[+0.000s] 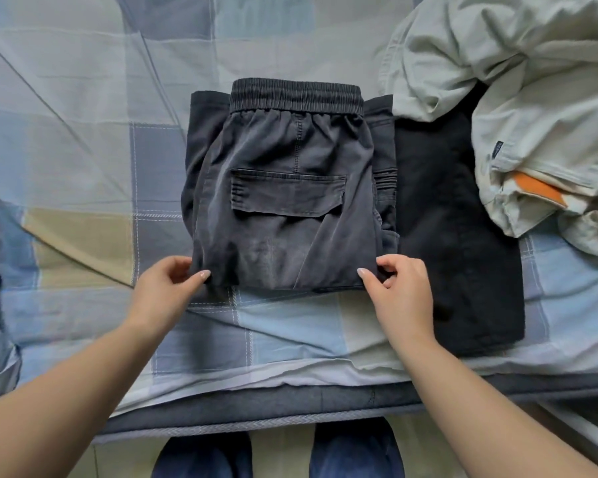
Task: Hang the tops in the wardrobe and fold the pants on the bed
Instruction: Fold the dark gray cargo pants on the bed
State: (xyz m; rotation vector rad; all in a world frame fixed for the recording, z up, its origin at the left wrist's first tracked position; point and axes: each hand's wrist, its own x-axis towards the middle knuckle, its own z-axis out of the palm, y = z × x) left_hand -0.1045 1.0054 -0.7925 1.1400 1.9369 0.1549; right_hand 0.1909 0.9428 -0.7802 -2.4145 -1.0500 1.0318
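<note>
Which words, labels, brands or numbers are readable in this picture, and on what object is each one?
No text can be read.
Small dark label on the pale crumpled garment: too small and blurred to read.
Folded grey pants, black garment and checked bedsheet: no text visible.

Folded dark grey pants [287, 188], waistband up, on bed [83, 98]

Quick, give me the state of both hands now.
Left hand: pinching the near left corner of the folded grey pants.
Right hand: pinching the near right corner of the same pants.
</note>
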